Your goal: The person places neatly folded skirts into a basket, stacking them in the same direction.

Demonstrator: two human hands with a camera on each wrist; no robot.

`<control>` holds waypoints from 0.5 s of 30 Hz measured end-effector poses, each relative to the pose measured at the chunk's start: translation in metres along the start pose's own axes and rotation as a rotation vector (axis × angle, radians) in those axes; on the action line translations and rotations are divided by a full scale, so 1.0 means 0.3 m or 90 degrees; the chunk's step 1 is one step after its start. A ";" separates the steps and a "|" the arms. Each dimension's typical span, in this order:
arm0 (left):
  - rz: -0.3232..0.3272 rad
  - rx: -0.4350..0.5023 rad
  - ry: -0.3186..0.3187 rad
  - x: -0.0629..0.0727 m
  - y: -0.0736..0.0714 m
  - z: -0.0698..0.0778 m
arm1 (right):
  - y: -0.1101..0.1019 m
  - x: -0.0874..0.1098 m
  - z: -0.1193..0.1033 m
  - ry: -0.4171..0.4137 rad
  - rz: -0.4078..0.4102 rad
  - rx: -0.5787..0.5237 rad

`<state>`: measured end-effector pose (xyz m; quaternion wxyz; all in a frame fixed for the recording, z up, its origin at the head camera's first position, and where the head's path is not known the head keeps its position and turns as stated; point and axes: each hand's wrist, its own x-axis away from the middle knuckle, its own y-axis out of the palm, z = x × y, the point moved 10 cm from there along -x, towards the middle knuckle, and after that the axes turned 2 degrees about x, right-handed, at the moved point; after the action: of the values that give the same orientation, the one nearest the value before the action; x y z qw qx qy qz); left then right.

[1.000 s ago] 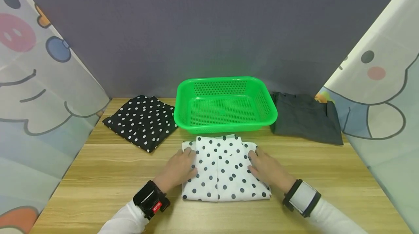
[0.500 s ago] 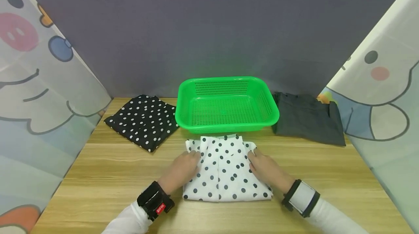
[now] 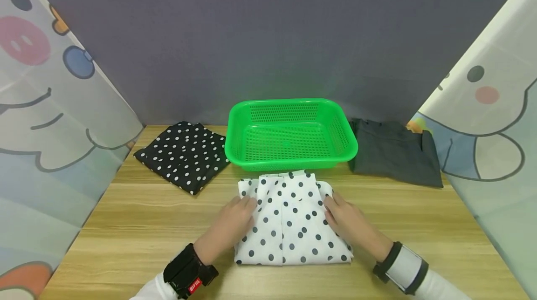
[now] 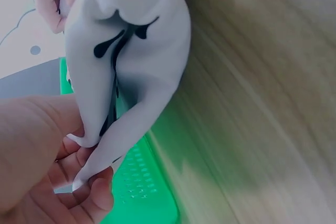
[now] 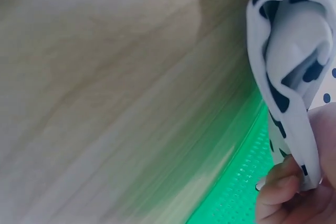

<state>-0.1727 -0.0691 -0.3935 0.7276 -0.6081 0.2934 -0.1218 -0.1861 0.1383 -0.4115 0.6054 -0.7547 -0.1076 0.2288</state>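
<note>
In the head view a folded white cloth with dark dots [image 3: 293,225] lies in front of me at the middle of the wooden table. My left hand [image 3: 235,221] grips its left side, and my right hand [image 3: 350,223] pinches its right side. In the left wrist view, folded layers of the dotted cloth [image 4: 131,61] run into the curled fingers [image 4: 102,192]. The right wrist view has the layered right edge of the cloth [image 5: 294,66] held between the thumb and curled fingers [image 5: 278,192]. The underside of the cloth is hidden.
A green perforated plastic basket [image 3: 289,165] stands just beyond the cloth, with nothing in it. To its left lies a folded black cloth with white dots [image 3: 182,155]. A folded dark grey cloth [image 3: 394,153] is at its right. A grey panel [image 3: 277,34] closes the back.
My left hand has shifted inward and its fingers have curled round the cloth's left side. The cloth now looks slightly larger and nearer, and my right hand has moved a little to the right.
</note>
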 end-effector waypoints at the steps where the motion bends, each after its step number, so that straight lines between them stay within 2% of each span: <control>1: -0.001 0.004 0.001 0.004 -0.004 0.004 | -0.007 0.005 -0.001 -0.002 0.006 0.004; 4: 0.006 0.004 0.011 0.013 -0.023 0.019 | -0.023 0.017 0.000 0.000 0.013 0.010; 9: 0.056 -0.022 0.044 0.024 -0.075 0.053 | -0.070 0.039 -0.004 -0.006 0.047 0.018; 12: 0.081 -0.022 0.056 0.027 -0.110 0.066 | -0.114 0.048 -0.016 -0.036 0.084 0.023; 15: 0.089 -0.016 0.053 0.017 -0.137 0.066 | -0.164 0.048 -0.027 -0.074 0.122 0.035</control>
<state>-0.1499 -0.0651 -0.3539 0.7139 -0.5893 0.3670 -0.0922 -0.1641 0.1497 -0.3659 0.5938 -0.7301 -0.0639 0.3321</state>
